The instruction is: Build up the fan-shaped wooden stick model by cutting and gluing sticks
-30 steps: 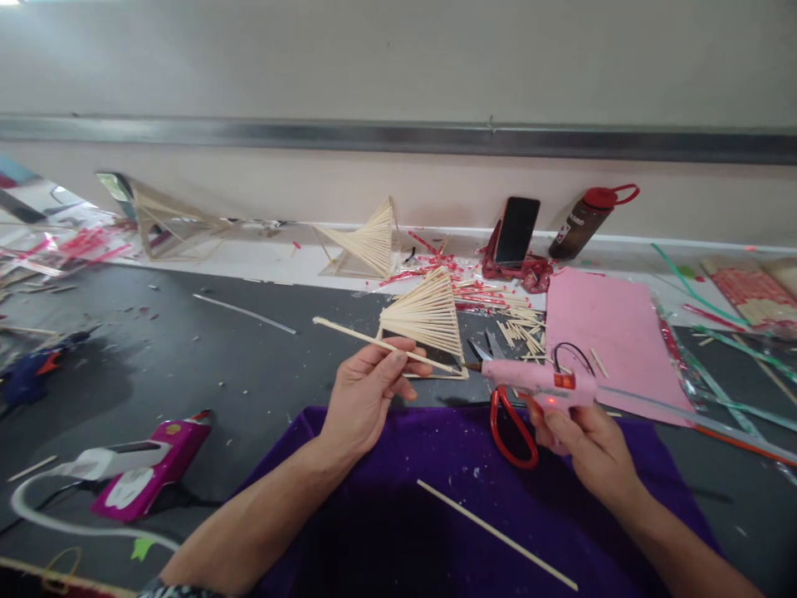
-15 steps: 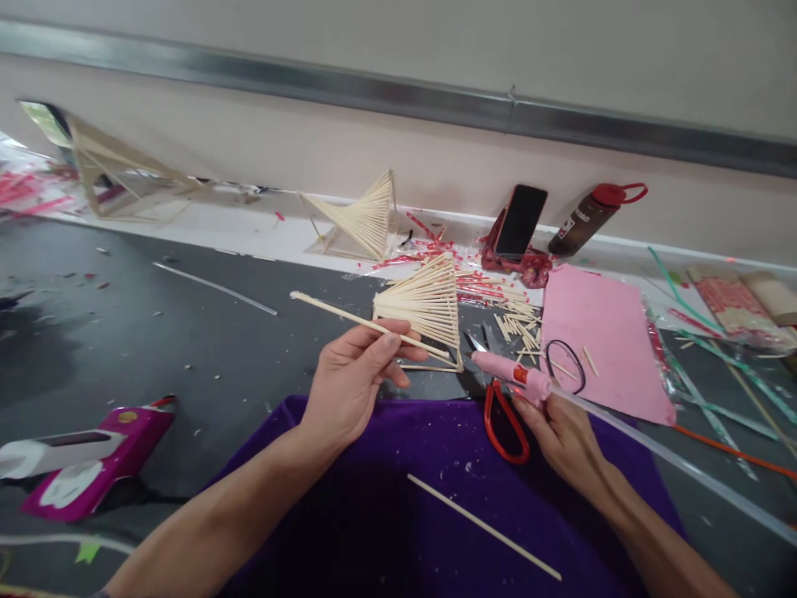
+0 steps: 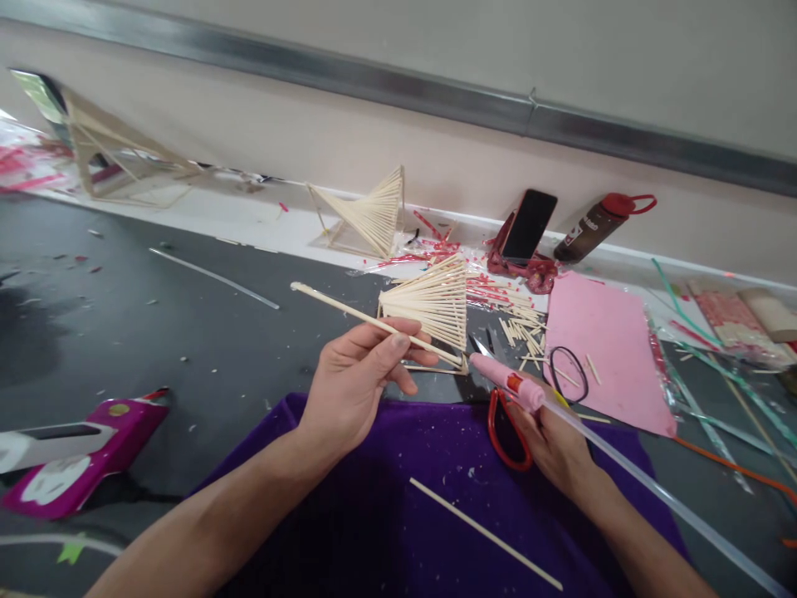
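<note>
Stick (image 3: 374, 322): pinched between left hand (image 3: 354, 382) fingers (image 3: 389, 345); far tip at the glue gun nozzle.
Glue gun (image 3: 507, 380): right hand (image 3: 551, 440) fingers wrapped shut around it, beside red scissors (image 3: 507, 432).

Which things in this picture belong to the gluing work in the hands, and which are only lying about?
In use:
- wooden stick, held by left hand
- pink glue gun, held by right hand
- fan of sticks at the nozzle

Lying about:
- red scissors
- phone
- brown bottle
- pink sheet
- loose stick on the purple cloth
</note>
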